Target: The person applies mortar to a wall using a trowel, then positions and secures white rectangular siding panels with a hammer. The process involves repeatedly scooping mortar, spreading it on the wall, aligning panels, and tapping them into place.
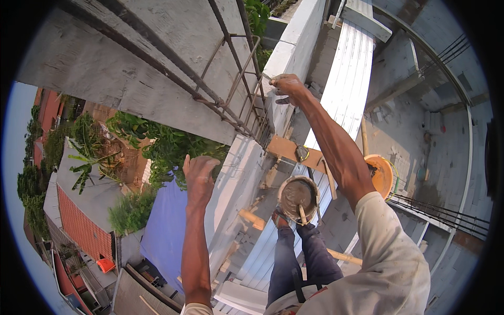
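My right hand (290, 89) reaches out to a white block wall (281, 58), beside an upright cage of rusty steel bars (244, 84). Its fingers are pinched together at a thin greyish end, too small to name. Lower and to the left, my left hand (199, 170) hangs in the air beside the near stretch of white wall (231, 184). Its thumb and fingers are apart, with nothing seen between them. By my feet stands a bucket of wet grey mortar (296, 191), a wooden handle (302, 214) sticking out of it.
I stand high up on white metal planks (268, 252). An orange tub (382, 176) is to my right, above a lower floor (404, 142). A wooden board (289, 148) bears a small dark and yellow object (302, 153). Left of the wall, the drop shows roofs, trees and a blue tarp (165, 231).
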`<action>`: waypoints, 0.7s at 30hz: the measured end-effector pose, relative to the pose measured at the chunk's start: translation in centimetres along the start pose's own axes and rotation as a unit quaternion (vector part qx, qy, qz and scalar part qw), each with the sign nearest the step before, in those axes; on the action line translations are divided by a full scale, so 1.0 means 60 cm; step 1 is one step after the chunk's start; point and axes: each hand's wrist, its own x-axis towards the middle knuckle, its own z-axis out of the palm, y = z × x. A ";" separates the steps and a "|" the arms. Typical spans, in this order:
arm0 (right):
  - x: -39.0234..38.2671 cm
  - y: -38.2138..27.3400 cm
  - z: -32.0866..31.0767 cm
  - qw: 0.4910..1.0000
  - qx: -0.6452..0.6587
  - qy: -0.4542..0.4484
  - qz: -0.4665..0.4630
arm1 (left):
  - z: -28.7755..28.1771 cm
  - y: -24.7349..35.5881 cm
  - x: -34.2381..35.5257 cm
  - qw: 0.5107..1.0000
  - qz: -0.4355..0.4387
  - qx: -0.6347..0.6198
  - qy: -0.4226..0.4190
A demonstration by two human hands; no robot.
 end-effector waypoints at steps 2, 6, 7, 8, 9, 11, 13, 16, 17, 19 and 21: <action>0.005 0.007 -0.009 1.000 0.016 -0.011 -0.009 | -0.001 -0.004 0.002 1.000 -0.003 0.016 -0.004; 0.007 0.014 -0.016 0.997 -0.041 0.020 -0.067 | -0.007 -0.005 0.003 1.000 -0.021 0.022 -0.007; 0.010 0.017 -0.021 0.984 -0.115 0.053 -0.128 | -0.008 -0.004 0.002 0.999 -0.026 0.018 -0.009; 0.015 0.016 -0.031 0.960 -0.187 0.087 -0.189 | -0.007 -0.004 0.003 0.999 -0.034 -0.001 -0.011; 0.020 0.014 -0.043 0.926 -0.257 0.120 -0.249 | -0.004 -0.005 0.000 0.999 -0.042 -0.020 -0.014; 0.023 0.005 -0.072 0.867 -0.333 0.169 -0.330 | 0.001 -0.010 0.001 0.996 -0.068 -0.053 -0.003; 0.025 -0.010 -0.084 0.817 -0.398 0.200 -0.368 | 0.007 -0.016 0.006 0.991 -0.103 -0.081 0.024; 0.006 -0.066 -0.068 0.757 -0.489 0.204 -0.383 | 0.029 -0.021 0.018 0.938 -0.192 -0.248 0.148; 0.006 -0.076 -0.069 0.750 -0.503 0.201 -0.379 | 0.034 -0.015 0.028 0.933 -0.209 -0.252 0.148; 0.005 -0.097 -0.068 0.735 -0.531 0.195 -0.373 | 0.040 -0.003 0.045 0.923 -0.243 -0.259 0.150; 0.005 -0.114 -0.061 0.725 -0.534 0.208 -0.381 | 0.060 -0.025 0.042 0.895 -0.266 -0.303 0.190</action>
